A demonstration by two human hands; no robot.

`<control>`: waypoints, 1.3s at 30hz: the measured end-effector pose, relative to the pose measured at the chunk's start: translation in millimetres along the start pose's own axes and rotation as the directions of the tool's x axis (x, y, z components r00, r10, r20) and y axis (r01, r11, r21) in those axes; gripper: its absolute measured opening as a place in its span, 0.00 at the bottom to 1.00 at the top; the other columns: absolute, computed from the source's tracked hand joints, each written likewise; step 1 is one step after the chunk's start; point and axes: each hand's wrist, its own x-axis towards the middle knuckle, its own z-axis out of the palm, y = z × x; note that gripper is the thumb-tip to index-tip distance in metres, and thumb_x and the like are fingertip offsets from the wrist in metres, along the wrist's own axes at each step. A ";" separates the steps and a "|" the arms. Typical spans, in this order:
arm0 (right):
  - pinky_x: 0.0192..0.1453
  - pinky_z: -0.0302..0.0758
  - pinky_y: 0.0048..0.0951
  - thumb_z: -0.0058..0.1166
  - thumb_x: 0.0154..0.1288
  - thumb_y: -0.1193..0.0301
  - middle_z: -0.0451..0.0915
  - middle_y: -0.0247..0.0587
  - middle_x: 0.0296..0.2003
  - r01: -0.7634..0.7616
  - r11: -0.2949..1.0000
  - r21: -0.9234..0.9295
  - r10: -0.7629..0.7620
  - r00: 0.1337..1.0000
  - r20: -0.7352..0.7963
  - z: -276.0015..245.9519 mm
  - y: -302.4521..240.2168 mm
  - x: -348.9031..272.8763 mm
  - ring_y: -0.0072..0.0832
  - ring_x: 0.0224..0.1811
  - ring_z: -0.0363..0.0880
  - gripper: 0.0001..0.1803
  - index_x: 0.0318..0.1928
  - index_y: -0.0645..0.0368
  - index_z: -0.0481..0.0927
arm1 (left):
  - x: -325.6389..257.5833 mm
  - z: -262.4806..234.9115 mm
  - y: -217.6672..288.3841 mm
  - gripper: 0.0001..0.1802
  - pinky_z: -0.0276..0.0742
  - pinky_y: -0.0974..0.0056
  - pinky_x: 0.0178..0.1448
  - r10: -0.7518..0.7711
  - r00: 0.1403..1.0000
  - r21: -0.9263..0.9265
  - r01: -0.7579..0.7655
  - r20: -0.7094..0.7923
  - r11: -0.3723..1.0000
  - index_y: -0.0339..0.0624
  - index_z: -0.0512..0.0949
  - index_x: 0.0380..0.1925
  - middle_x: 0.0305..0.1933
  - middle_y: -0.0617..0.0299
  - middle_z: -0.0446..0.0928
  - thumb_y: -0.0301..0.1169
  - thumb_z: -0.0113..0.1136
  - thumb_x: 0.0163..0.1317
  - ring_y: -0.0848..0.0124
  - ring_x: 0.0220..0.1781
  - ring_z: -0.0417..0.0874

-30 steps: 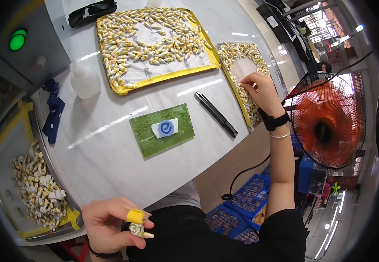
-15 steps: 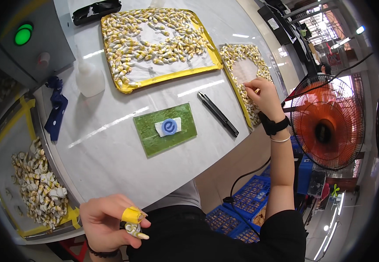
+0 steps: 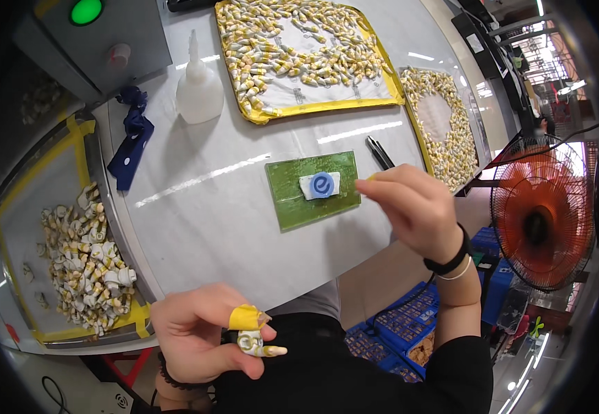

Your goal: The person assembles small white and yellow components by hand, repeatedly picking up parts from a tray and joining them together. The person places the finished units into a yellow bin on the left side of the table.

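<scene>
A small white and yellow capped piece (image 3: 254, 341) sits pinched in the left hand (image 3: 199, 334), low in the view and off the near edge of the counter (image 3: 209, 221); it looks like a short plastic cap with a pale tapered tip poking out to the right, and a band of yellow tape (image 3: 246, 317) wraps the fingertip just above it. The left hand is curled closed around the piece, thumb and fingers pressing it. The right hand (image 3: 413, 207) hovers over the counter's near right edge with its fingers drawn together, and a hint of yellow shows at its fingertips, though whether it grips anything is too small to tell; a black band (image 3: 451, 259) circles its wrist. Just left of that hand lies a green mat (image 3: 292, 200) with a small white and blue piece (image 3: 321, 185) on it, and two black pens (image 3: 381, 152) lie just beyond. Farther back a yellow-rimmed tray (image 3: 327, 107) is strewn with many similar caps, with a second tray (image 3: 420, 138) to its right and a white squeeze bottle (image 3: 199, 86) to its left. A blue cloth (image 3: 130, 141) lies near the counter's left edge, beside a bin (image 3: 30, 207) holding a heap of the same pieces. An orange fan (image 3: 541, 228) stands at the right.
</scene>
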 end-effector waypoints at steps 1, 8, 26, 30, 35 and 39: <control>0.33 0.76 0.29 0.55 0.46 0.85 0.78 0.41 0.30 0.035 0.999 -0.018 -0.035 0.999 0.005 4.4 -1.7 2.3 0.34 0.31 0.78 0.15 0.38 0.64 0.79 | 0.6 0.1 -1.1 0.23 0.79 0.65 0.37 0.016 1.000 -0.022 -0.016 0.023 1.000 0.35 0.76 0.29 0.27 0.54 0.81 0.36 0.77 0.36 0.69 0.31 0.81; 0.33 0.75 0.27 0.54 0.44 0.81 0.75 0.41 0.30 0.195 0.962 -0.193 -0.182 0.980 0.080 20.1 0.7 9.1 0.32 0.31 0.75 0.14 0.37 0.67 0.76 | 0.5 -0.4 -1.4 0.20 0.77 0.67 0.39 0.079 0.996 0.020 -0.080 0.042 0.997 0.32 0.79 0.30 0.30 0.50 0.82 0.27 0.77 0.37 0.67 0.32 0.82; 0.30 0.75 0.27 0.61 0.45 0.86 0.80 0.40 0.29 -0.034 0.680 0.733 0.118 0.991 -0.063 13.0 -67.1 10.6 0.31 0.28 0.79 0.12 0.33 0.63 0.79 | 3.3 4.7 -16.6 0.25 0.77 0.66 0.38 0.295 0.944 0.390 -0.330 0.148 0.860 0.41 0.74 0.30 0.30 0.58 0.81 0.42 0.76 0.38 0.65 0.35 0.81; 0.30 0.75 0.26 0.63 0.45 0.85 0.79 0.41 0.28 0.001 0.676 0.737 0.064 0.996 -0.060 13.7 -72.9 11.0 0.32 0.28 0.79 0.12 0.33 0.65 0.79 | 2.3 6.2 -16.0 0.24 0.77 0.66 0.38 0.300 0.941 0.399 -0.338 0.155 0.853 0.42 0.74 0.29 0.30 0.58 0.81 0.41 0.77 0.37 0.65 0.36 0.81; 0.29 0.76 0.28 0.64 0.43 0.84 0.80 0.40 0.29 0.047 0.679 0.733 0.000 0.998 -0.064 17.0 -73.1 9.3 0.33 0.28 0.79 0.15 0.35 0.61 0.78 | 4.8 7.5 -13.1 0.21 0.77 0.67 0.35 0.286 0.937 0.411 -0.346 0.203 0.843 0.40 0.76 0.28 0.30 0.56 0.80 0.35 0.77 0.38 0.65 0.35 0.81; 0.27 0.77 0.27 0.65 0.43 0.84 0.80 0.41 0.29 0.111 0.649 0.753 -0.030 0.992 -0.121 21.9 -74.7 12.9 0.33 0.26 0.79 0.15 0.33 0.61 0.77 | 5.1 7.8 -14.6 0.13 0.76 0.67 0.35 0.314 0.929 0.303 -0.362 0.196 0.882 0.35 0.80 0.28 0.32 0.54 0.81 0.23 0.74 0.41 0.65 0.32 0.82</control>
